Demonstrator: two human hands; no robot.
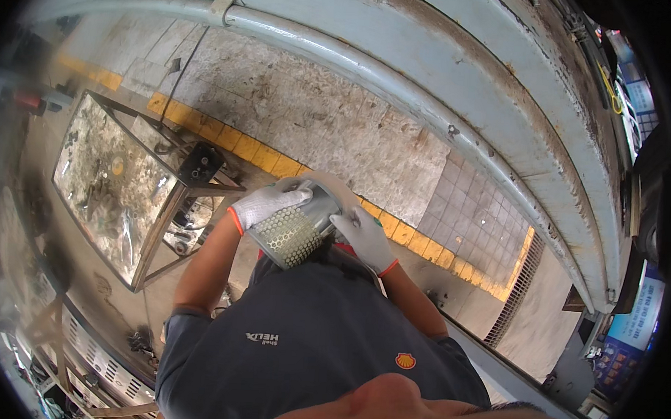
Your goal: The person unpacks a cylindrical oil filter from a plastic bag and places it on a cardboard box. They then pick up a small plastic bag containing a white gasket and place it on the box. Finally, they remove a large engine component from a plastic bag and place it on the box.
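near the middle of the frame, both gloved hands grip a filter (292, 234), a block with a white perforated mesh face and a grey rim, held tilted in front of the person's chest. the left hand (264, 203) lies over the upper left edge of the filter, fingers curled onto its top, closed on it. the right hand (366, 240) clasps the right side, fingers pointing up and left along the grey rim, also closed on it. the two hands sit apart, with the filter between them. both gloves are white knit with orange cuffs.

below the hands, the person's dark shirt (306, 344) fills the lower centre of the frame, bare forearms running up from it to the gloves.

left of the hands stands a metal frame table (117, 183) with a dirty glass-like top, its near corner just beside the left forearm. beyond the filter, a yellow tiled stripe (266, 156) crosses the stained floor from upper left to lower right. a pale pipe (403, 84) arcs across the top of the frame. a floor grate (519, 287) lies at the right, well apart from the hands.
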